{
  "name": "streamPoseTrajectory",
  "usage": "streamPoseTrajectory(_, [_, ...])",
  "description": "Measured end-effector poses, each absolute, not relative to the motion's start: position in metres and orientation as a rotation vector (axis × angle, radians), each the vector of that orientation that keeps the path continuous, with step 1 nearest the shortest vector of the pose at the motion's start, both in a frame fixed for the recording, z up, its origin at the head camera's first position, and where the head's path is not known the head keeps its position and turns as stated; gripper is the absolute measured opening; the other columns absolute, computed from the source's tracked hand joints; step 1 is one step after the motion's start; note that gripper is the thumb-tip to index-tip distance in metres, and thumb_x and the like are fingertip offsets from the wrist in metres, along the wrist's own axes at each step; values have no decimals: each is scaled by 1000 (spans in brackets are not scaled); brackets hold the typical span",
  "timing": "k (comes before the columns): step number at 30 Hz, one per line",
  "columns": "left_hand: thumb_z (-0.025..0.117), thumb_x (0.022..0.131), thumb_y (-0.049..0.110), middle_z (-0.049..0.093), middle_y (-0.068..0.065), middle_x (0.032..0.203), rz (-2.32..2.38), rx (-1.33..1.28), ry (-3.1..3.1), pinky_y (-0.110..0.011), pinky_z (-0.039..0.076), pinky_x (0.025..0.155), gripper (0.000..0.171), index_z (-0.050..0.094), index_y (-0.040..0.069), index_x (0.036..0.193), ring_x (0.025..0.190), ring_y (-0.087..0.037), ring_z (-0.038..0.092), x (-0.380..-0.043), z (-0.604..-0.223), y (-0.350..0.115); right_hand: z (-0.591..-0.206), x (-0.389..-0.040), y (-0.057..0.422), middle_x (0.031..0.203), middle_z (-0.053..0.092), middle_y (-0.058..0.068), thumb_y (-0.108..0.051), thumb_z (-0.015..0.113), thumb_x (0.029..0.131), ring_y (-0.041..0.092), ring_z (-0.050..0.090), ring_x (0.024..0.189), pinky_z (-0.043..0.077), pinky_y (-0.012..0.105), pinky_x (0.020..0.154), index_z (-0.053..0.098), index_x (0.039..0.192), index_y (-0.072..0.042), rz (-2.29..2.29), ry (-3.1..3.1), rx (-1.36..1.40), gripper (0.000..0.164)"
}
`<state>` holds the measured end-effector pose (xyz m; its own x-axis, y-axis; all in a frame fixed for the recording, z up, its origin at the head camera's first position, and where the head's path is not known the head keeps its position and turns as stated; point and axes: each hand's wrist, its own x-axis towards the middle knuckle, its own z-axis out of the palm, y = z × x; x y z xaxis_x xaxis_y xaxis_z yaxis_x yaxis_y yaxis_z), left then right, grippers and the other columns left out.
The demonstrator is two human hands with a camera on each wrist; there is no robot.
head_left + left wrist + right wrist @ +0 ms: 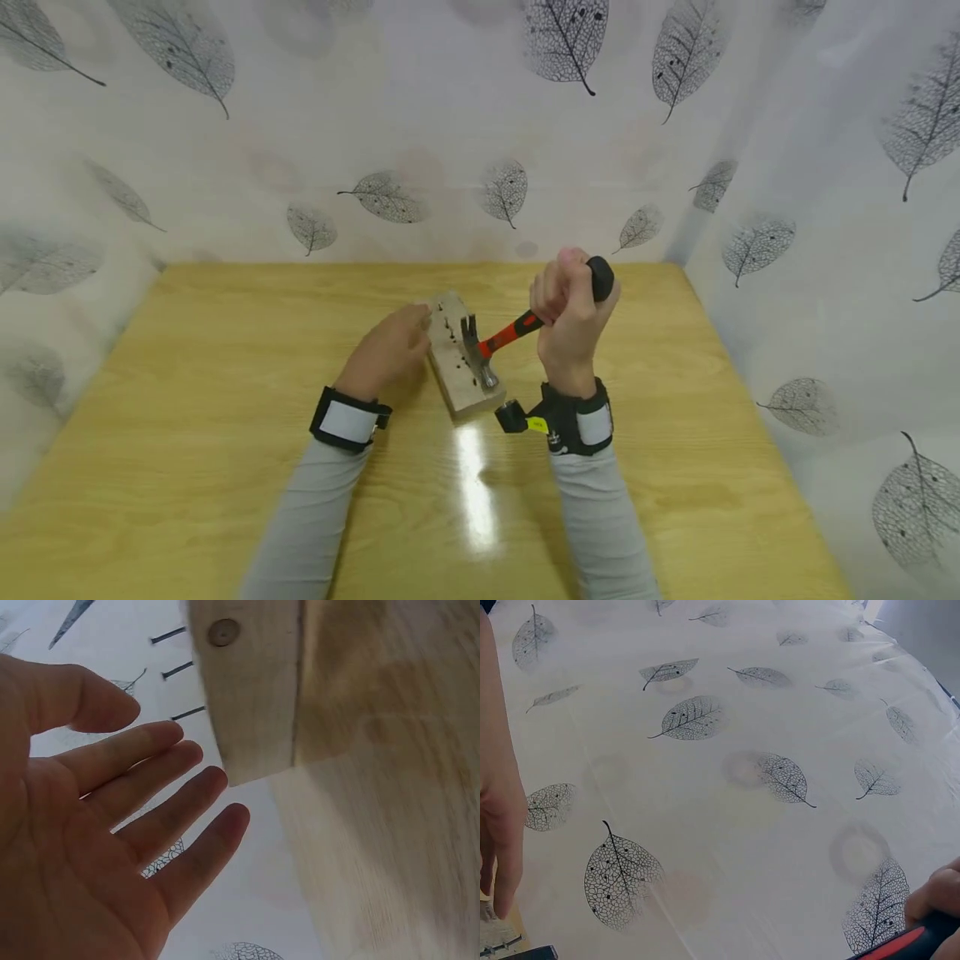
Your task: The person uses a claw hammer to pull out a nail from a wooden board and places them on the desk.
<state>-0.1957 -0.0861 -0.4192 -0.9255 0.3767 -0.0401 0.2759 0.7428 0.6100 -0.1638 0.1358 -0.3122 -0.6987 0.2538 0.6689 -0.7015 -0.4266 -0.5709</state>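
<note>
A pale wooden block (pixel 450 367) lies at a slant on the table, with several nails standing in its top. Three nails (pixel 178 671) stick out from its face in the left wrist view. My left hand (pixel 388 348) is at the block's left side, fingertips close to its far edge. Its fingers (pixel 187 802) are extended, with nothing in the palm. My right hand (pixel 573 312) grips a claw hammer (pixel 501 340) by its black and red handle. The hammer's metal head overlaps the block's near half in the head view, claw pointing away from me.
The wooden table (pixel 225 350) reaches back to a white curtain (pixel 450 125) printed with grey leaves, which also hangs at both sides. Wrist straps (pixel 351 419) with cameras sit on both forearms.
</note>
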Motion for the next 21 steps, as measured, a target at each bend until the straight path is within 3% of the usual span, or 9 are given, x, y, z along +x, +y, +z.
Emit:
streamPoseTrajectory(13, [51,101,14,45,-16,157,755,519,2845,-49,29,122,47,51,0,146,147,-36,39,-198,-430,-84,-313,-187,125,48,18,-4,-6,42,101,8,14,35,11,25,34,21,59,-13,2171,-1355,707,48])
streamPoseTrajectory(21, [52,100,13,45,-14,157,739,521,2827,-47,29,122,46,53,1,145,147,-35,39,-199,-426,-86,-307,-210,106,47,24,-6,-13,51,102,11,12,36,10,27,36,33,57,-20,2240,-1560,599,50])
